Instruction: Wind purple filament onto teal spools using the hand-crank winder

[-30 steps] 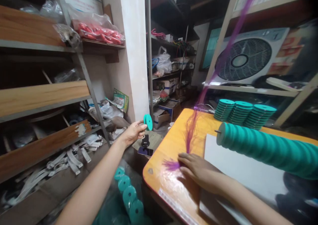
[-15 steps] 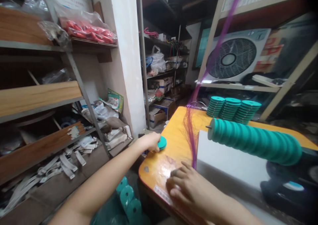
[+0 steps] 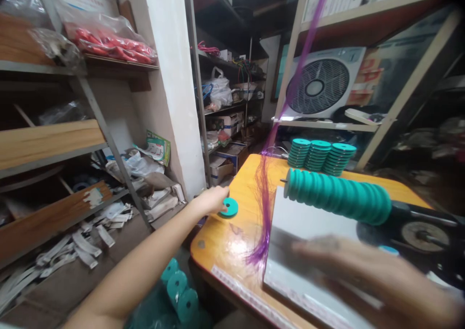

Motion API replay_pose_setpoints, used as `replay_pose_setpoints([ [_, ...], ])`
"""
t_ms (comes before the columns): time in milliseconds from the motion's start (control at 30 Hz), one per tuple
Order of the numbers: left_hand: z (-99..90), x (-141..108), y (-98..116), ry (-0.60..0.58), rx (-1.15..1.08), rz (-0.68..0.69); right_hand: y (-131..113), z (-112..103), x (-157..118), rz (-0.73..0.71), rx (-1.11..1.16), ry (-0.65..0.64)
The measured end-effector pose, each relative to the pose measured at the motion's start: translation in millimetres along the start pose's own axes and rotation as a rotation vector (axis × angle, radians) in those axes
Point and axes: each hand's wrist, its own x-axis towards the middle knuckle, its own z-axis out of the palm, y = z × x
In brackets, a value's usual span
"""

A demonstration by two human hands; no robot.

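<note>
My left hand (image 3: pixel 209 201) reaches to the left edge of the orange table (image 3: pixel 225 237) and pinches the rim of a teal disc (image 3: pixel 230 207) with a centre hole, which lies nearly flat on the tabletop. Blurred by motion, my right hand (image 3: pixel 366 275) hovers with spread fingers over a pale board (image 3: pixel 308 227) and holds nothing. A bundle of purple threads (image 3: pixel 262 208) hangs from above and trails onto the table between my hands. Behind the board, a rod packed with teal discs (image 3: pixel 337 195) lies across the table.
Three stacks of teal discs (image 3: pixel 320 155) stand at the table's far side, below a box fan (image 3: pixel 321 82). More teal discs (image 3: pixel 179 290) sit in a bag on the floor. Cluttered metal shelves (image 3: pixel 54 145) line the left wall. A dark machine (image 3: pixel 421 232) holds the rod's right end.
My left hand brought the teal disc from mid-air down onto the table's edge. My right hand left the purple threads' ends and swung right over the board. The view panned right.
</note>
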Motion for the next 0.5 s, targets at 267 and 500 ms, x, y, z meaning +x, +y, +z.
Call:
replay_pose_setpoints([
  [267,17.2,23,97,0.202,-0.708,0.200,69,-29,65,0.063,-0.741,0.202],
  [500,49.7,26,142,0.295,-1.109,0.231,71,-18,61,0.151,-0.826,0.165],
])
